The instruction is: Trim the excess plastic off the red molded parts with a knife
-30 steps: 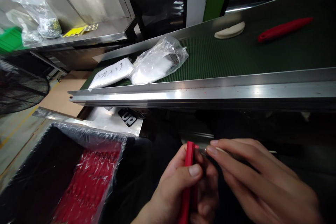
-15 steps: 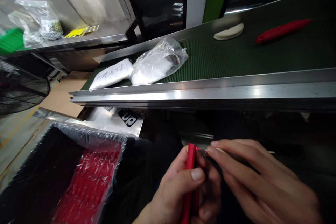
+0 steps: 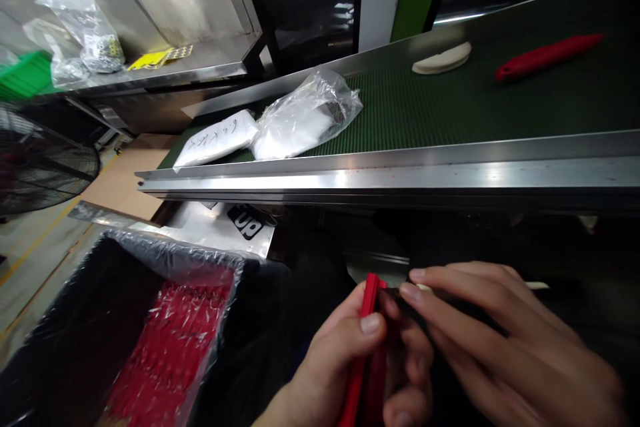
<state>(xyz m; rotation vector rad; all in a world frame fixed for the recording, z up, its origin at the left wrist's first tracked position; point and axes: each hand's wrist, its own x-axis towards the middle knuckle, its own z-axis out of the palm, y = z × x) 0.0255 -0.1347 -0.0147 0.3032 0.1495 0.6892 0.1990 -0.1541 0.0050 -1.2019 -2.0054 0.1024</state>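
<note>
left hand point(image 3: 335, 357) wrapped round a red plastic piece point(image 3: 369, 300), on the near side of the conveyor belt point(image 3: 390, 107)
its thumb presses the piece, held tilted; the right hand point(image 3: 500, 340), fingertips pinched narrow, grips a slim tool point(image 3: 537, 285) by the piece's upper end, contact unclear. a red tapered handle point(image 3: 547, 57) lies on the conveyor belt.

We can read "up" in white on a black patch point(image 3: 246, 222) on the pale panel point(image 3: 213, 232). The white packet point(image 3: 215, 141) has handwriting too, but we can't make it out reliably.
</note>
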